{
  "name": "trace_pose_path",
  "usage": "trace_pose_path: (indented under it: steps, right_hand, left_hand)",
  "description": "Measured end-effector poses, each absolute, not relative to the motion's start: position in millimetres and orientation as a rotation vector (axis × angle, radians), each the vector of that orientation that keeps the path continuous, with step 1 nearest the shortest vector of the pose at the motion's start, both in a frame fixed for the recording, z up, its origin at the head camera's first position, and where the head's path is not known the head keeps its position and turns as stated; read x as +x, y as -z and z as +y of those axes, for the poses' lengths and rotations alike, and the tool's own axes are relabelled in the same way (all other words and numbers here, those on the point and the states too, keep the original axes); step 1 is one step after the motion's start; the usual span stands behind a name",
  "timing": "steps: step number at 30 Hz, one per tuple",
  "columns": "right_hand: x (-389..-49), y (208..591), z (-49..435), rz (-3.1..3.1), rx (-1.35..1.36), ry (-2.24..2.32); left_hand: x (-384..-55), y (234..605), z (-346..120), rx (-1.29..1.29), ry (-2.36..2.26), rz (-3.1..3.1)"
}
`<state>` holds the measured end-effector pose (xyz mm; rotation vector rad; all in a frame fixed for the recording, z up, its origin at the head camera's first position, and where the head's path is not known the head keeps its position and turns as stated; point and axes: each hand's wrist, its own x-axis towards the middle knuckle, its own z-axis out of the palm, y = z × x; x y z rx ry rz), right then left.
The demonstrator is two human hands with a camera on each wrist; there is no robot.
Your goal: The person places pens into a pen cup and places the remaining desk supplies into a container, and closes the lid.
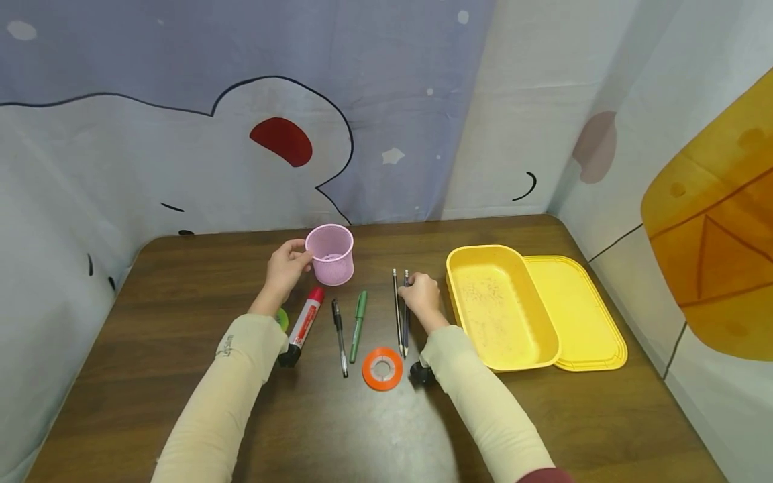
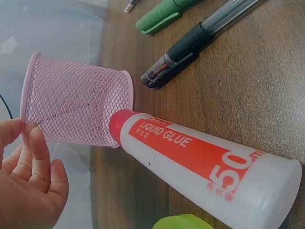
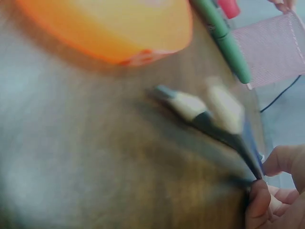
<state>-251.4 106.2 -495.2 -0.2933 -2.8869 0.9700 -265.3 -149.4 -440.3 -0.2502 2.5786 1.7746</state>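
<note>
My left hand (image 1: 286, 268) pinches the rim of a pink mesh pen cup (image 1: 333, 268) near the table's back edge; thumb and fingertips meet at the rim in the left wrist view. With my right hand (image 1: 421, 296) I pinch two pencils, one black (image 1: 397, 312) and one blue (image 1: 406, 329), near their upper ends. Both sharpened tips point toward me, and the blue one is blurred in the right wrist view. A liquid glue bottle (image 2: 190, 160) with a red cap lies below the cup, beside my left wrist.
Between my arms lie a black pen (image 1: 339, 335), a green pen (image 1: 358, 325) and an orange tape roll (image 1: 368, 379). A green round object (image 1: 282, 319) shows by my left sleeve. To the right sit a yellow box (image 1: 513, 315) and its lid (image 1: 582, 318). Curtains hang behind the table.
</note>
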Motion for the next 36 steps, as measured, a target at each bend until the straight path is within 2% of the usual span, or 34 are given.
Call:
trace_pose_path:
  steps: [12, 21, 36]
  right_hand:
    - [-255.8, 471.2, 101.7, -2.758, -0.394, -1.193]
    - [-260.5, 452.4, 99.3, -2.508, -0.536, -1.718]
    - [-262.6, 419.6, 97.3, -2.401, -0.444, -1.885]
  left_hand:
    - [-265.4, 440.3, -150.2, -0.272, -1.770, 2.572]
    - [-264.2, 440.0, -150.6, -0.262, -1.760, 2.599]
    - [-265.2, 440.4, -148.6, -0.274, -1.793, 2.557]
